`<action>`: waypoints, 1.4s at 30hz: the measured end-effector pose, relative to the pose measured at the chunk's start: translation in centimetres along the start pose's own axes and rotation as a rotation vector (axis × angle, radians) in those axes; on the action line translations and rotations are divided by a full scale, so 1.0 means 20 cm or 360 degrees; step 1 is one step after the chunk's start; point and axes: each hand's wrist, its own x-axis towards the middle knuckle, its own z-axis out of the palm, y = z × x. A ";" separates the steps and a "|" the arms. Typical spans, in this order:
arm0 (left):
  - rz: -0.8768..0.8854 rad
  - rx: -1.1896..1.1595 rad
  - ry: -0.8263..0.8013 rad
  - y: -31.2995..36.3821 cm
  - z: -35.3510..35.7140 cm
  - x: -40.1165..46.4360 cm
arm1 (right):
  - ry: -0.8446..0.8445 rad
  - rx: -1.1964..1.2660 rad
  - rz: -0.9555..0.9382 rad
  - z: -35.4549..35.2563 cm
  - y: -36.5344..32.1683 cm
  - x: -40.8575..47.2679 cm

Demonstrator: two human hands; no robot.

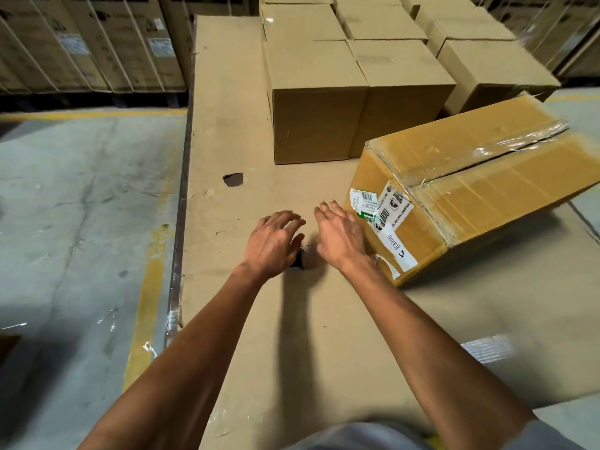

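On the cardboard sheet (227,125) the left hand (274,243) seems to grip a dark object (298,260). At its three o'clock the right hand (341,238), fingers relaxed, sits beside the taped box (487,190)

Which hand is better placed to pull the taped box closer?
Right, likely. The right hand lies open beside the labelled end of the taped box; the left hand is farther away, over a small dark object.

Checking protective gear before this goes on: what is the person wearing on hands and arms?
Nothing on the left hand or right hand: no gloves, rings, watch or wristband visible. The forearms are uncovered along their whole visible length. At the bottom edge a grey sleeve shows at the right upper arm, apparently part of a short-sleeved top.
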 end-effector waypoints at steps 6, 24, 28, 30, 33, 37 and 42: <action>0.0000 -0.0315 0.0217 0.36 -0.06 0.19 | 0.0742 0.0090 0.0162 -0.39 0.18 -0.11; -0.0258 -0.1254 0.0118 1.13 0.15 0.28 | 0.0007 0.0243 0.0162 -0.52 0.74 -0.33; -0.0310 -0.1216 -0.0066 1.11 0.22 0.19 | 0.0012 0.0233 0.0156 -0.51 0.75 -0.33; -0.0325 -0.1148 -0.0137 1.08 0.25 0.14 | 0.0029 0.0229 0.0138 -0.51 0.75 -0.33; -0.0398 -0.1089 -0.0049 1.05 0.21 0.15 | 0.0038 0.0252 0.0104 -0.50 0.76 -0.33; -0.0454 -0.1262 0.0154 1.08 0.08 0.32 | 0.0029 0.0278 0.0115 -0.49 0.76 -0.32; -0.0440 -0.1362 0.0020 1.12 0.18 0.28 | 0.0019 0.0295 0.0141 -0.49 0.77 -0.32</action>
